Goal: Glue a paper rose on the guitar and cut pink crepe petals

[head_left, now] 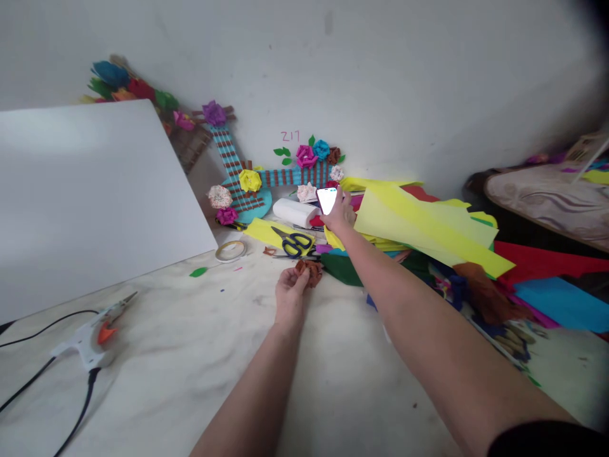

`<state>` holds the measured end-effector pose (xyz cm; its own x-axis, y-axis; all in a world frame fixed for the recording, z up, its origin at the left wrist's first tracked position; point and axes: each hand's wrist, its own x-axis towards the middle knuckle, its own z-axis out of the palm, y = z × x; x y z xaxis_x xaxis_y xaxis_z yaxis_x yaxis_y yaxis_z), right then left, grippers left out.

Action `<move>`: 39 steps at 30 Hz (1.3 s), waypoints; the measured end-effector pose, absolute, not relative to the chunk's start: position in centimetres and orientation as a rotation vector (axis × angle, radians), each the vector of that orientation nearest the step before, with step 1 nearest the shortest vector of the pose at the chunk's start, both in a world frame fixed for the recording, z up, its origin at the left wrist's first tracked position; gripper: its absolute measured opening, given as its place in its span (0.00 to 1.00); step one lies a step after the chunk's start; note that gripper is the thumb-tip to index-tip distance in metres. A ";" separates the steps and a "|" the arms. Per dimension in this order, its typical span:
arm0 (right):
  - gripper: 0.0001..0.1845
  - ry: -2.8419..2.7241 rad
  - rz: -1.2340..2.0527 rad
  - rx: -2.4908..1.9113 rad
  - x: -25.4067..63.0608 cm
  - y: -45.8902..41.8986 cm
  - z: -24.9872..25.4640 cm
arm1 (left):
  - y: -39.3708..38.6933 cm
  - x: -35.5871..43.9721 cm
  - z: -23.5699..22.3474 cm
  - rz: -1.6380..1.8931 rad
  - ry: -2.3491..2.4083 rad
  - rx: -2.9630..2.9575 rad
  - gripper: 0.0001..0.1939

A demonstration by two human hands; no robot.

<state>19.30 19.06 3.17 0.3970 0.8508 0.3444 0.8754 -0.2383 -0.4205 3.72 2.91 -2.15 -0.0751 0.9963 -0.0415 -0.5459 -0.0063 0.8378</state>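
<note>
The person's left hand (290,293) pinches a crumpled brown paper piece (311,273) between thumb and fingers, low over the white marbled table (228,355), near its middle. The right hand (343,214) reaches farther out, its fingers closed about the edge of a dark-edged phone with a bright white screen (327,201). Beyond the left hand lie dark-handled metal scissors (292,242), partly on a flat yellow paper strip (259,231); left of them a pale round roll of tape (231,251) rests on the table, with a small green paper leaf (198,271) nearby. A white cylindrical roll (294,212) lies just left of the phone. To the right, large yellow paper sheets (419,222) spread over a mixed heap — a folded red sheet (547,261) and a bright blue sheet (566,303) show at its far right side. Against the wall stands a blue-and-brown striped frame (233,168) trimmed with paper flowers, among them a yellow one (250,181) and a purple one (214,114). A white glue gun with an orange trigger (88,339) lies at the left — well apart from both hands — in front of a large white board (95,203).
</note>
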 end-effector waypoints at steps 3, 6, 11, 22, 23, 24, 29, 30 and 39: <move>0.55 -1.480 -0.058 -2.124 19.3 19.8 2.9 | 2.8 3.8 -2.0 1.476 0.833 0.719 0.19; 0.55 -1.479 -0.059 -2.123 19.2 20.6 2.6 | 2.6 3.9 -1.7 1.471 0.839 0.717 0.19; 0.52 -1.505 -0.010 -2.094 19.2 20.7 2.3 | 2.5 3.9 -1.6 1.475 0.823 0.712 0.19; 0.31 -1.909 0.058 -2.134 23.3 15.8 6.1 | 2.9 3.8 -2.2 1.469 0.835 0.748 0.20; 0.31 -2.007 0.071 -2.123 23.9 14.8 6.3 | 2.9 3.9 -2.2 1.472 0.841 0.758 0.20; 0.31 -2.111 0.082 -2.111 24.4 13.7 6.4 | 2.8 3.9 -2.1 1.474 0.850 0.769 0.20; 0.40 -2.483 0.090 -2.124 25.8 7.9 5.6 | 2.4 4.1 -1.7 1.457 0.874 0.813 0.23; 0.41 -2.528 0.114 -2.127 25.9 7.1 5.2 | 2.3 4.2 -1.6 1.455 0.873 0.820 0.23; 0.32 -2.545 -0.044 -1.967 25.8 6.9 2.7 | 2.6 4.0 -1.9 1.486 0.852 0.788 0.22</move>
